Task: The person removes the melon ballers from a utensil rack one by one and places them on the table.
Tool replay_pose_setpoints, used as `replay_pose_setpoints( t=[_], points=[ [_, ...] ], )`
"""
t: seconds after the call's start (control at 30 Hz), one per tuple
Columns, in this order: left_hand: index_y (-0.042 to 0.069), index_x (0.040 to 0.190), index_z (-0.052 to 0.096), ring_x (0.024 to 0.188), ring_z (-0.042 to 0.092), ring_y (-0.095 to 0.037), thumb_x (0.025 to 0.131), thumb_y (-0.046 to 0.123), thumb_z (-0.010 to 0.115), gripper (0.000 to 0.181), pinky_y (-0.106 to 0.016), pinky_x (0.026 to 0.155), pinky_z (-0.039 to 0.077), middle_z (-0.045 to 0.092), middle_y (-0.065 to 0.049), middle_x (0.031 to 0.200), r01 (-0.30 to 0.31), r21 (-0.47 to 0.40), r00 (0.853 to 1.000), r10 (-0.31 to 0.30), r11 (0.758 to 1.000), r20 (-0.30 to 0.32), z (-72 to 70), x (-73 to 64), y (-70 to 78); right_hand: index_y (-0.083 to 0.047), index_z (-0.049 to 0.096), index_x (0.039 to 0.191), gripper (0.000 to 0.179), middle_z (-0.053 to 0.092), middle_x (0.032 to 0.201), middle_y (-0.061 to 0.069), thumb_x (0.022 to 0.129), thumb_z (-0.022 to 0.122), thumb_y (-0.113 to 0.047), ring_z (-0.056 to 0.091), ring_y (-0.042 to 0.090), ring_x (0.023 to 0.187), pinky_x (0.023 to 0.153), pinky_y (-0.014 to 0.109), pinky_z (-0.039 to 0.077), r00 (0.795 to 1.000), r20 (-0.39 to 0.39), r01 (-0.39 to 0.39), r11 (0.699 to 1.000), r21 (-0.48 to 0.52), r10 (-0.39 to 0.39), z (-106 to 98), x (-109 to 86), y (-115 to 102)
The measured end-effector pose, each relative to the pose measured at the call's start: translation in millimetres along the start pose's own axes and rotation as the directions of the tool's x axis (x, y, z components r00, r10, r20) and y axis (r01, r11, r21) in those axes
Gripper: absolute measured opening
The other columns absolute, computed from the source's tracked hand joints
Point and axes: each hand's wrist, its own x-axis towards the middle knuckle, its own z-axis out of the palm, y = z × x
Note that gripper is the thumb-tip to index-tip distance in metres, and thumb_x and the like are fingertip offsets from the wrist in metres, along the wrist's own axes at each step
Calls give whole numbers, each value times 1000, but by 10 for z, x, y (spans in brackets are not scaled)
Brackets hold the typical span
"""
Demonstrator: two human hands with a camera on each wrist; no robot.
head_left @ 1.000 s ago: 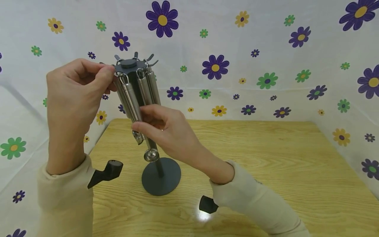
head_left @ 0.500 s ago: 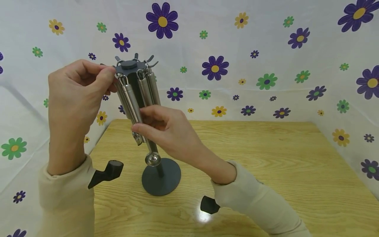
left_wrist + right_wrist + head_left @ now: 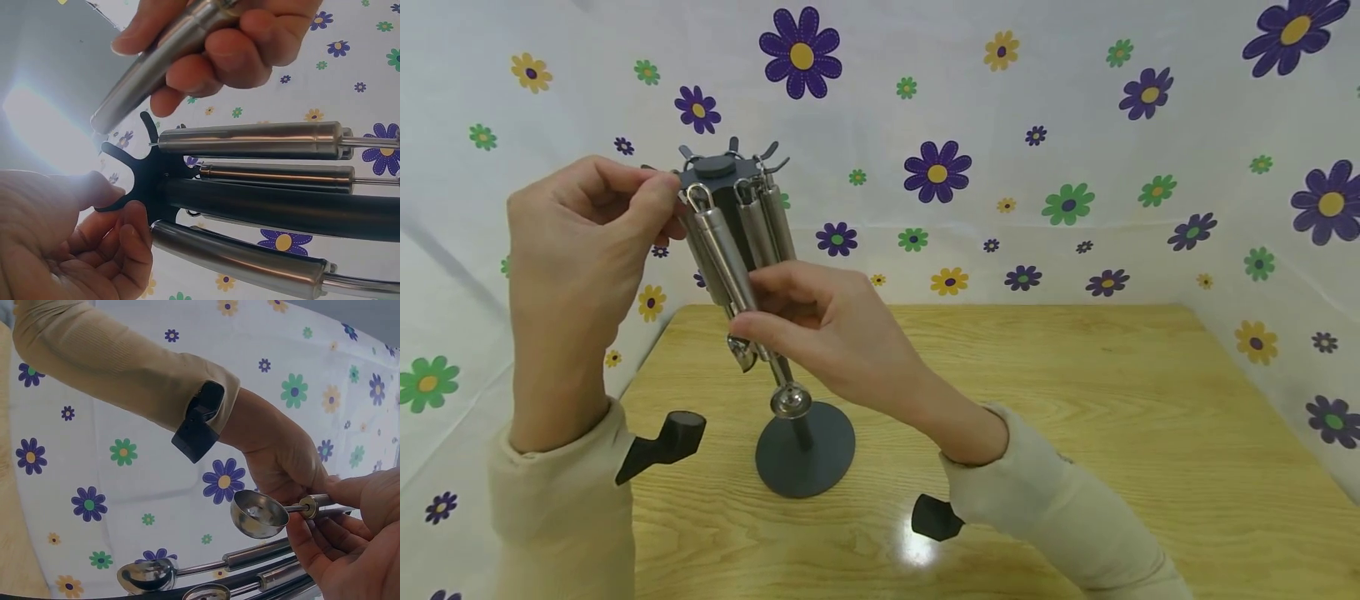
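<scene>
My left hand (image 3: 591,233) pinches one hook arm of a dark utensil stand (image 3: 805,454) between thumb and fingers, at the top rack (image 3: 147,165). My right hand (image 3: 842,333) grips the steel handle of a scoop (image 3: 259,514) with a small round bowl; the bowl hangs below the hand, over the stand's base in the head view. In the left wrist view the scoop's handle (image 3: 150,69) is in front of the rack, its loop end close by a hook tip. Several other steel utensils hang from the hooks, among them one with a handle (image 3: 250,139) level with the stand's pole (image 3: 275,206).
The stand's round base stands on a wood-grain table (image 3: 1037,433), left of its middle. A white flower-print cloth (image 3: 880,108) surrounds the table at the back and sides. Black camera mounts (image 3: 681,435) sit on both sleeves.
The scoop's loop has risen slightly and come forward from the rack, and its bowl has shifted a little right. The left hand keeps its pinch on the stand. The head view has shifted slightly.
</scene>
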Motion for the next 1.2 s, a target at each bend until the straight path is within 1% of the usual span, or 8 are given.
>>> replay_pose_setpoints(
  t=[0.2, 0.27, 0.5, 0.67, 0.77, 0.97, 1.07, 1.2],
  points=[
    [-4, 94, 74, 68, 63, -20, 93, 11, 78, 16, -17, 63, 54, 72, -10, 84, 14, -84, 1000, -15, 996, -7, 1, 4, -10, 6, 66, 127, 31, 72, 112, 12, 96, 71, -1, 73, 13, 98, 92, 33, 60, 1000, -24, 2, 1000, 14, -1, -68, -51, -1],
    [-4, 94, 74, 67, 63, -20, 92, 12, 79, 17, -17, 63, 54, 71, -10, 83, 19, -95, 1000, -20, 995, -11, -4, -2, -9, 6, 66, 126, 31, 73, 111, 12, 96, 72, -1, 73, 14, 97, 91, 34, 60, 1000, -29, -6, 1000, 15, 7, -94, -74, 13],
    [-1, 92, 75, 67, 63, -20, 93, 10, 77, 11, -17, 63, 54, 72, -9, 81, 11, -86, 1000, -11, 996, -8, 0, -26, 5, 4, 68, 124, 28, 75, 109, 11, 97, 71, -2, 75, 29, 96, 88, 37, 62, 998, -53, -45, 999, 15, 46, -244, -201, 95],
    [2, 92, 75, 68, 63, -20, 94, 10, 76, 9, -16, 63, 54, 72, -9, 82, 13, -57, 1000, -14, 998, -8, 1, -45, 18, 1, 70, 119, 22, 75, 100, 11, 97, 71, -3, 74, 26, 88, 83, 39, 62, 993, -80, -95, 995, -34, 92, -408, -310, 182],
    [2, 92, 75, 68, 63, -19, 94, 10, 76, 9, -16, 64, 54, 72, -8, 83, 14, -49, 1000, -14, 999, -9, -1, -53, 22, -1, 71, 114, 18, 75, 94, 10, 97, 72, -4, 74, 25, 84, 83, 39, 62, 987, -98, -130, 989, -63, 124, -522, -384, 256],
    [1, 93, 75, 66, 63, -18, 94, 9, 75, 8, -16, 63, 53, 72, -8, 82, 9, -62, 1000, -10, 998, -14, 6, -75, 34, -3, 71, 111, 15, 76, 94, 11, 98, 72, -8, 74, 30, 85, 83, 37, 61, 973, -122, -209, 973, -101, 196, -767, -565, 450],
    [0, 92, 75, 66, 63, -17, 94, 8, 75, 8, -16, 62, 53, 72, -7, 81, 9, -74, 1000, -11, 997, -19, 11, -79, 37, -3, 70, 111, 16, 76, 95, 10, 99, 72, -12, 74, 30, 86, 83, 38, 61, 961, -135, -257, 960, -112, 242, -882, -659, 538],
    [2, 93, 75, 66, 64, -17, 94, 9, 75, 8, -16, 63, 54, 73, -6, 81, 19, -37, 1000, -20, 999, -22, 12, -86, 44, -3, 69, 112, 18, 76, 97, 8, 99, 72, -16, 74, 32, 90, 85, 37, 61, 941, -158, -318, 941, -119, 298, -1011, -777, 647]
  ],
)
